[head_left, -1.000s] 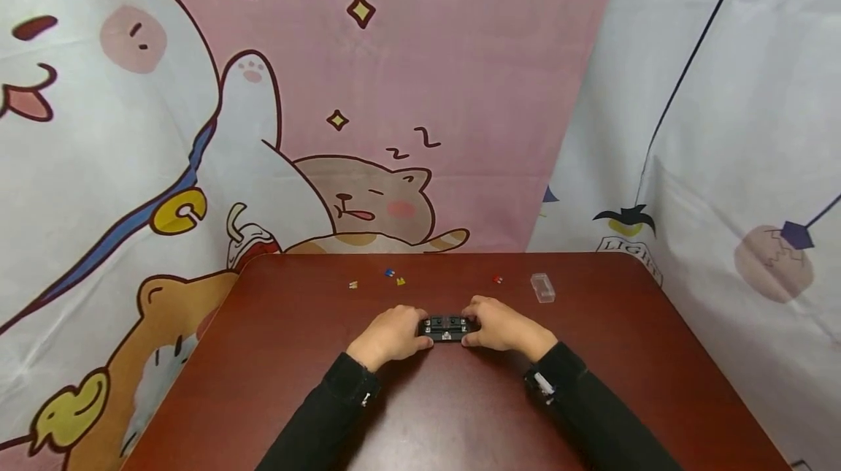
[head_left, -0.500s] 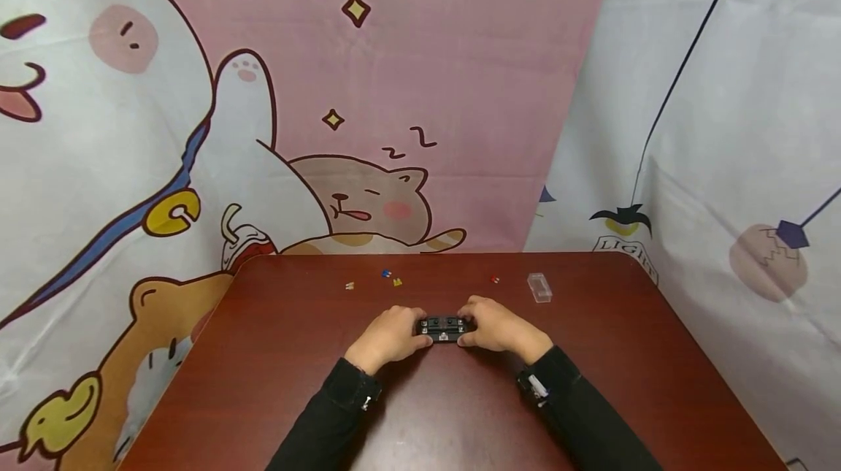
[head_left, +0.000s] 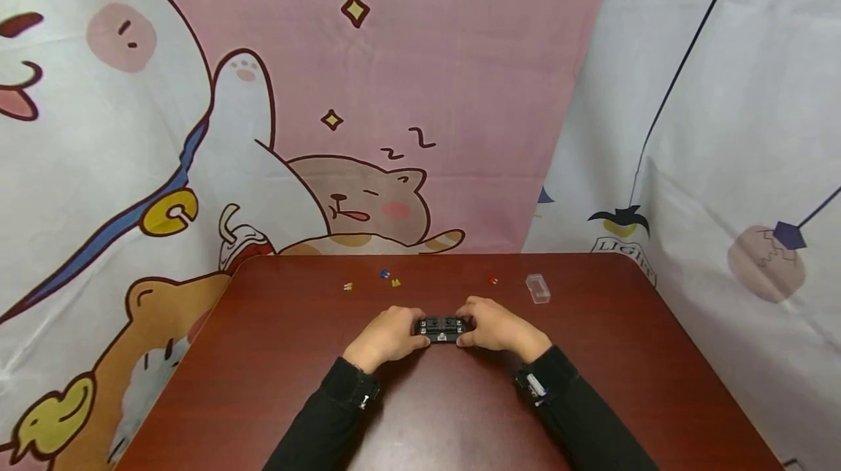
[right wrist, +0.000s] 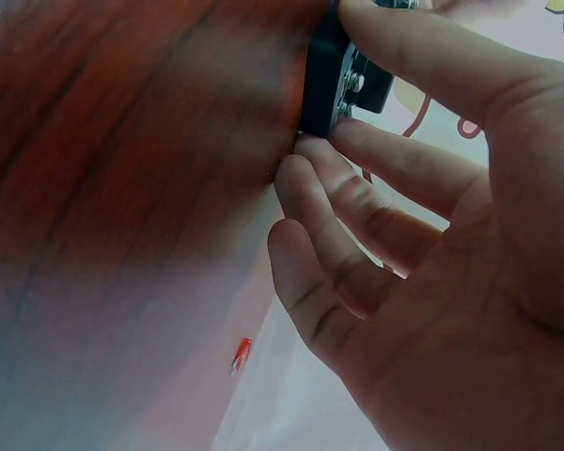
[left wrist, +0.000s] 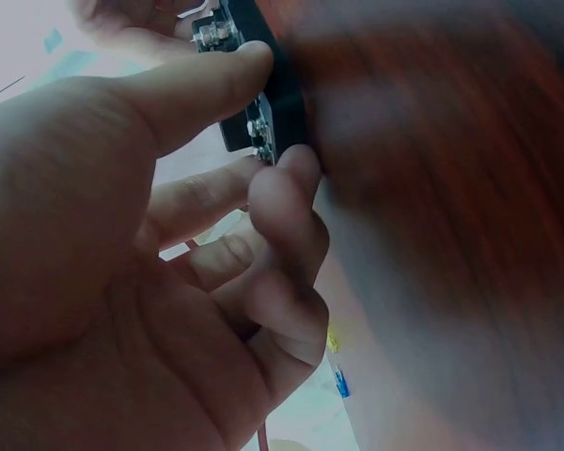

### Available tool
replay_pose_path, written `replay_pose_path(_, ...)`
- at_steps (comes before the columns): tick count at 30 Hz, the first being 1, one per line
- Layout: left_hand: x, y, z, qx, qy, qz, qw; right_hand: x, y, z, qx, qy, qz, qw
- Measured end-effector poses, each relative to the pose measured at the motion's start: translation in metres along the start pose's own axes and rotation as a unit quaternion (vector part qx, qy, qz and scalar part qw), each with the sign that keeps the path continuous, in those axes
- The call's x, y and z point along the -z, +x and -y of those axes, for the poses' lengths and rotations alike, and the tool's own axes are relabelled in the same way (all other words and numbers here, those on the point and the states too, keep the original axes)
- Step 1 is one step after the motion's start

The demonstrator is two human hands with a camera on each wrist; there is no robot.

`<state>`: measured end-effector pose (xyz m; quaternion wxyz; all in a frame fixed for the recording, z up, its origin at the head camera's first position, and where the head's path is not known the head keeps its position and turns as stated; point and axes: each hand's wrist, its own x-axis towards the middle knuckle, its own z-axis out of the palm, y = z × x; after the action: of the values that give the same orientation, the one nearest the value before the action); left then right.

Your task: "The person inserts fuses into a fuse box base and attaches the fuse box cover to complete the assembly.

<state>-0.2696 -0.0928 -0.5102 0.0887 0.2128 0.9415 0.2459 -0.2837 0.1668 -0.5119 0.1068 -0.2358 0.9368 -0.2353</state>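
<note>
A small black terminal block (head_left: 442, 328) with silver screws along its ends lies at the middle of the table, between both hands. My left hand (head_left: 388, 337) pinches its left end, thumb at the near edge and fingers at the far one. At the right end, my right hand (head_left: 502, 328) grips it in the same way. In the left wrist view, the block (left wrist: 284, 94) shows its dark base close to the wood, with the thumb over its edge. The right wrist view has the block (right wrist: 327, 80) between thumb and index finger, the other fingers curving loosely beneath.
Toward the back of the brown table (head_left: 282, 369) lie small pieces: a whitish one (head_left: 348, 286), a blue one (head_left: 384, 274), a yellow one (head_left: 396, 282) and a red one (head_left: 493, 280) with metal prongs. A clear plastic box (head_left: 538, 288) sits at back right. A printed cloth hangs behind.
The head view has shifted slightly, so the whole scene sits a little further left. Both hands keep their hold on the terminal block.
</note>
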Motion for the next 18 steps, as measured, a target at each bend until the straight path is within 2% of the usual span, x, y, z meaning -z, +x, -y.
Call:
replay_pose_path(4,-0.001,0.001,0.003,-0.001,-0.004,-0.001,1.0,-0.002,0.001,0.0,-0.002,0.0,0.0,1.0)
replay_pose_path(11,0.002,0.003,0.0,0.01,0.0,-0.007,0.9999,0.008,-0.002,-0.002,0.002,0.02,0.012,1.0)
replay_pose_path(18,0.001,0.001,0.0,0.022,-0.016,0.002,0.9996,0.009,-0.003,-0.004,-0.003,0.026,0.026,0.999)
